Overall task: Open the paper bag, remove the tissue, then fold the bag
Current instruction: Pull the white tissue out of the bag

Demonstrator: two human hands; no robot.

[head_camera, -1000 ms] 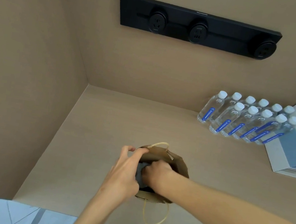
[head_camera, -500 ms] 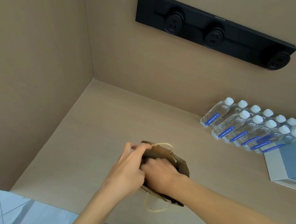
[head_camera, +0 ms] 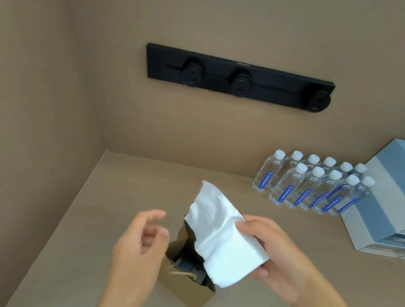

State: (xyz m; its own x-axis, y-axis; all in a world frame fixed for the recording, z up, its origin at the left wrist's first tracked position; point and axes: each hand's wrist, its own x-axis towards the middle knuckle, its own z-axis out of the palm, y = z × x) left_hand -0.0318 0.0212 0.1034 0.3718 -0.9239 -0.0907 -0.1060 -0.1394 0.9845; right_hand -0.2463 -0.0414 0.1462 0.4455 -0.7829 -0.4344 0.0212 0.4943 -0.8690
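Observation:
A small brown paper bag (head_camera: 187, 291) stands open on the beige counter, its mouth facing up with something dark and bluish inside. My right hand (head_camera: 274, 256) is shut on a white folded tissue (head_camera: 221, 235), held just above and right of the bag's mouth. The tissue hides the bag's far rim. My left hand (head_camera: 140, 245) hovers at the bag's left side, fingers apart and curled, holding nothing. It covers part of the bag's left wall.
Several water bottles (head_camera: 313, 186) stand in rows at the back right, beside a blue and grey box (head_camera: 395, 204). A black socket strip (head_camera: 239, 79) is fixed to the back wall. A side wall (head_camera: 19, 129) closes the left.
Both hands were at the bag's mouth, the right one inside. Now the right hand has come up and out with the white tissue, and the left hand has let go of the rim.

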